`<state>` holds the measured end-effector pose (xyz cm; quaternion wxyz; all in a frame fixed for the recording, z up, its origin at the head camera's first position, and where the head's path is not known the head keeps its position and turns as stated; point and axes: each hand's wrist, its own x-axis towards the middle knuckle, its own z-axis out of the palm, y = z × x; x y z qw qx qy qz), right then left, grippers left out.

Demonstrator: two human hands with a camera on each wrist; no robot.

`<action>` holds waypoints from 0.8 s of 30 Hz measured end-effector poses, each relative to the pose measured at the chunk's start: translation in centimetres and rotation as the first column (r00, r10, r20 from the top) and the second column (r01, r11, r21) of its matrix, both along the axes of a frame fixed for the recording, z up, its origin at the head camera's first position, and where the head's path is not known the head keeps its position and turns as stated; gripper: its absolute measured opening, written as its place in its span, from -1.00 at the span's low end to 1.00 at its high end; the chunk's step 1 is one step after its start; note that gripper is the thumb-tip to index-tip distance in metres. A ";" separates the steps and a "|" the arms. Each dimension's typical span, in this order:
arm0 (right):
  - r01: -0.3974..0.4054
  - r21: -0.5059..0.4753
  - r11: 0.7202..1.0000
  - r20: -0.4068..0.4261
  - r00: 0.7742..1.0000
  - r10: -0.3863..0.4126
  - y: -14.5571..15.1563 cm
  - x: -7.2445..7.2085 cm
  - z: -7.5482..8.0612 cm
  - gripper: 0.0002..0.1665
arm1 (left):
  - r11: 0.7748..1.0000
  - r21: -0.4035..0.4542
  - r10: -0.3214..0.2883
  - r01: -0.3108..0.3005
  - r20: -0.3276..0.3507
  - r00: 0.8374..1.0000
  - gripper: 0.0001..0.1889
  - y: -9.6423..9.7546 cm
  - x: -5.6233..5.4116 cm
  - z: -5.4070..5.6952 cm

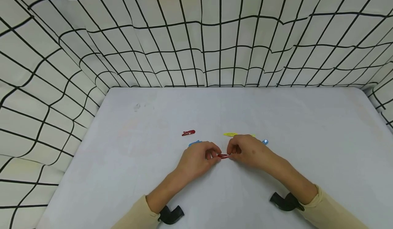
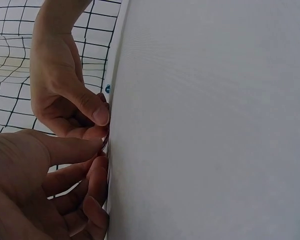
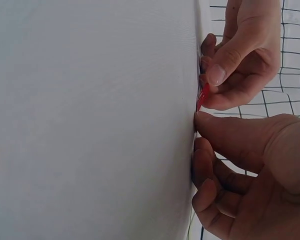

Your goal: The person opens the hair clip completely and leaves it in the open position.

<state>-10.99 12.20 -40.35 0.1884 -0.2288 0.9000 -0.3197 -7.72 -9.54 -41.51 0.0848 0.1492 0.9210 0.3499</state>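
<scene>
Between both hands, low over the white table or on it, is a red snap hair clip (image 1: 223, 156). My left hand (image 1: 195, 159) pinches its left end with thumb and fingers. The right end sits between the thumb and fingers of my right hand (image 1: 250, 151). In the right wrist view, part of the red clip (image 3: 203, 96) shows between the fingertips; the left wrist view mostly hides it behind fingers. Just beyond the left hand lies a blue hair clip (image 1: 195, 142), partly covered. A yellow hair clip (image 1: 230, 134) lies behind the right hand, also partly covered.
A second red hair clip (image 1: 188, 133) lies farther back on the white table (image 1: 147, 120). Right of the right hand, a blue clip end (image 1: 265, 141) peeks out. Black-lined white netting or grid cloth (image 1: 212, 38) rises behind the table and along its sides. Each wrist bears a black strap piece (image 1: 172, 215).
</scene>
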 end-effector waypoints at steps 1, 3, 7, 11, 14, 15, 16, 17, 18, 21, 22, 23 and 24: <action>0.001 0.004 1.000 0.004 1.000 -0.001 0.0 0.0 0.0 -0.82 | 1.000 -0.003 0.000 0.000 0.004 1.000 -0.91 0.0 0.0 0.0; -0.005 0.009 1.000 0.002 1.000 0.005 0.0 -0.1 0.0 -0.81 | 1.000 -0.008 0.000 0.000 0.010 1.000 -0.91 0.1 0.0 0.1; -0.009 0.023 1.000 -0.003 1.000 0.009 -0.1 -0.1 0.0 -0.78 | 1.000 -0.014 -0.002 0.002 0.018 1.000 -0.91 0.1 0.0 0.2; -0.009 0.038 0.999 0.015 1.000 0.008 -0.2 0.0 0.1 -0.78 | 1.000 -0.013 -0.009 0.010 0.024 1.000 -0.91 0.2 0.0 0.2; -0.016 0.052 0.999 0.011 1.000 0.015 -0.3 0.0 0.3 -0.80 | 1.000 -0.008 -0.013 0.013 0.018 1.000 -0.92 0.2 0.0 0.1; -0.018 0.057 0.998 0.008 1.000 0.018 -0.3 0.1 0.3 -0.81 | 1.000 -0.006 -0.013 0.013 0.015 1.000 -0.92 0.2 0.0 0.1; -0.020 0.062 0.998 0.004 1.000 0.019 -0.3 0.1 0.3 -0.82 | 1.000 -0.003 -0.014 0.014 0.012 1.000 -0.92 0.2 0.0 0.1; -0.021 0.067 0.998 0.001 1.000 0.021 -0.3 0.1 0.4 -0.82 | 1.000 -0.001 -0.013 0.013 0.010 1.000 -0.91 0.2 -0.1 0.1; -0.022 0.072 0.997 0.000 1.000 0.022 -0.4 0.1 0.4 -0.82 | 1.000 0.003 -0.011 0.011 0.008 1.000 -0.91 0.2 -0.1 0.1; -0.033 0.089 0.995 0.001 0.999 0.033 -0.4 0.2 0.4 -0.83 | 1.000 0.009 -0.004 0.004 0.010 1.000 -0.88 0.2 -0.1 0.0; -0.037 0.093 0.995 0.002 0.999 0.037 -0.4 0.2 0.4 -0.84 | 1.000 0.013 -0.002 0.002 0.010 1.000 -0.87 0.1 -0.1 0.0; -0.042 0.096 0.995 0.003 0.999 0.042 -0.4 0.2 0.4 -0.85 | 1.000 0.017 0.000 0.000 0.009 1.000 -0.86 0.1 -0.1 0.0; -0.045 0.097 0.994 0.003 0.999 0.045 -0.4 0.2 0.4 -0.85 | 1.000 0.022 0.001 -0.001 0.007 1.000 -0.85 0.2 -0.1 0.0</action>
